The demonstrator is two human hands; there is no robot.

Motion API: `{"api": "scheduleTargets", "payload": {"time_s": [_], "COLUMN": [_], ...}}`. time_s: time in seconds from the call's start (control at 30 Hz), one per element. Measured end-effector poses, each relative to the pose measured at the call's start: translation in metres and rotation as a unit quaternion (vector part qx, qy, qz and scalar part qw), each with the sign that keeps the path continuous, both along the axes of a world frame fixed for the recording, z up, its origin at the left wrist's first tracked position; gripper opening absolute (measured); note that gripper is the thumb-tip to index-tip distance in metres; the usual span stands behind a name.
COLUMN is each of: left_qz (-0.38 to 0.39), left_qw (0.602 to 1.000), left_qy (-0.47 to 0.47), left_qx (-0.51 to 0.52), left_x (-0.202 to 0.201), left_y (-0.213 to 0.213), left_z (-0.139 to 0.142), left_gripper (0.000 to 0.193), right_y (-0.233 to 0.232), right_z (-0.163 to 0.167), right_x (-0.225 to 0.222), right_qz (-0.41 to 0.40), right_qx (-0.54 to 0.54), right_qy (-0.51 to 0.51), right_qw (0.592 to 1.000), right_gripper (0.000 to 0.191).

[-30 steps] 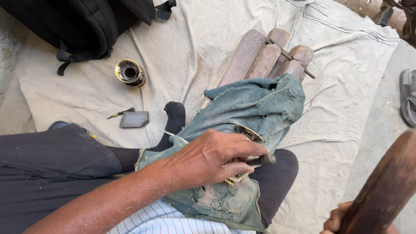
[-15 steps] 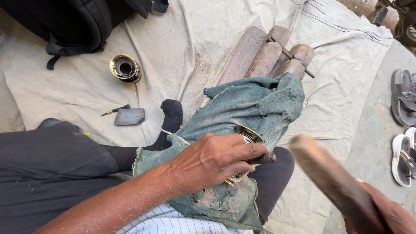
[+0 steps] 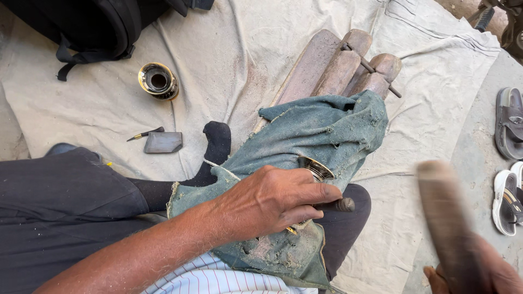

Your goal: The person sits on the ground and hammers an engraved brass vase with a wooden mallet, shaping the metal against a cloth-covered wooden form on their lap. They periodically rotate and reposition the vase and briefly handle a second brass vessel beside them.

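The left hand [image 3: 272,204] is closed around a thin dark punch-like tool [image 3: 340,205], whose blunt end sticks out past the fingers, and is pressed down on a brass-coloured ring [image 3: 315,167]. The ring is bedded on a dusty green cloth [image 3: 321,128] spread over the lap. At the lower right, the right hand [image 3: 479,275] is wrapped around a blurred wooden mallet [image 3: 449,218], held well apart from the ring. Wooden blocks [image 3: 338,65] are seen beyond the cloth on a pale sheet [image 3: 234,60], with a second brass ring [image 3: 158,80] near a black bag [image 3: 92,27].
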State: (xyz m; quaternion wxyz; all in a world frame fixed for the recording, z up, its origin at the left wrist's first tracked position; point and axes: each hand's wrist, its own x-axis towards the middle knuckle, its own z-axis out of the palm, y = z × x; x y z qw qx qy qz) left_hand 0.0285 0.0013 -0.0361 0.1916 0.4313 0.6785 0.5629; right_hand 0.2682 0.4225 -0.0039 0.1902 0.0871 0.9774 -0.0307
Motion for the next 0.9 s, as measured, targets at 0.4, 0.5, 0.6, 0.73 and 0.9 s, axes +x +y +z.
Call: {"api": "scheduleTargets", "payload": {"time_s": [0.4, 0.5, 0.6, 0.73, 0.9], "left_qz": [-0.012, -0.016, -0.019, -0.019, -0.018], "left_qw": [1.000, 1.000, 1.000, 1.000, 1.000], "left_qy": [-0.014, 0.000, -0.019, -0.011, -0.002], "left_qx": [-0.002, -0.008, -0.010, -0.007, 0.000], "left_x": [-0.004, -0.006, -0.006, -0.006, -0.008], "left_y": [-0.001, 0.000, 0.000, 0.000, 0.001], "left_z": [0.002, 0.003, 0.002, 0.001, 0.000], "left_gripper": [0.043, 0.045, 0.044, 0.043, 0.044], "right_y": [-0.008, -0.008, -0.009, -0.010, -0.009], "right_z": [0.000, 0.000, -0.002, -0.001, -0.002], "right_x": [-0.006, -0.009, -0.011, -0.011, -0.015], "right_qz": [-0.064, -0.054, -0.060, -0.071, -0.079], "right_qx": [-0.020, -0.020, -0.023, -0.026, -0.031], "right_qy": [-0.013, -0.017, -0.014, -0.015, -0.020], "right_qw": [0.998, 0.998, 0.998, 0.997, 0.996], "right_gripper": [0.065, 0.064, 0.063, 0.062, 0.061]}}
